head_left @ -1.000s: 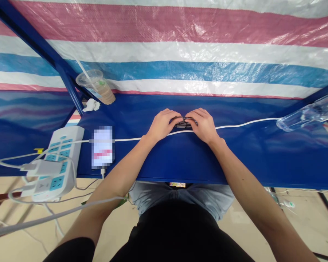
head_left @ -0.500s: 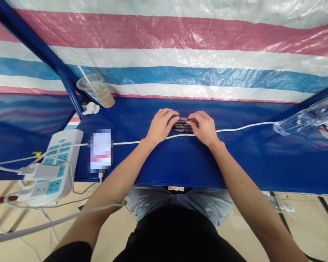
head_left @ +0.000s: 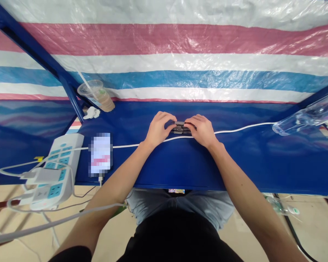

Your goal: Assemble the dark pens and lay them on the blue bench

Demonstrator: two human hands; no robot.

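Observation:
A small stack of slim dark sticks, pen-like with grey middles (head_left: 178, 131), lies on the blue tabletop between my hands; their exact kind is too small to make out. My left hand (head_left: 160, 128) pinches the left end of the uppermost dark stick (head_left: 179, 123) between thumb and fingers. At its other end, the fingers of my right hand (head_left: 201, 130) are closed on the same stick. It lies level along the top of the stack, and both its ends are partly hidden by my fingers.
A white cable (head_left: 237, 130) runs across the blue table (head_left: 180, 163), passing just below the stack. To the left are a phone (head_left: 101, 154), a power strip (head_left: 60, 163) with plugs, crumpled tissue (head_left: 92, 112) and a drink cup (head_left: 102, 96). A clear bottle (head_left: 297, 120) lies at right.
My right hand has shifted slightly left, closer to my left hand, and the top stick now sits straighter over the stack. The whole view has tipped a little.

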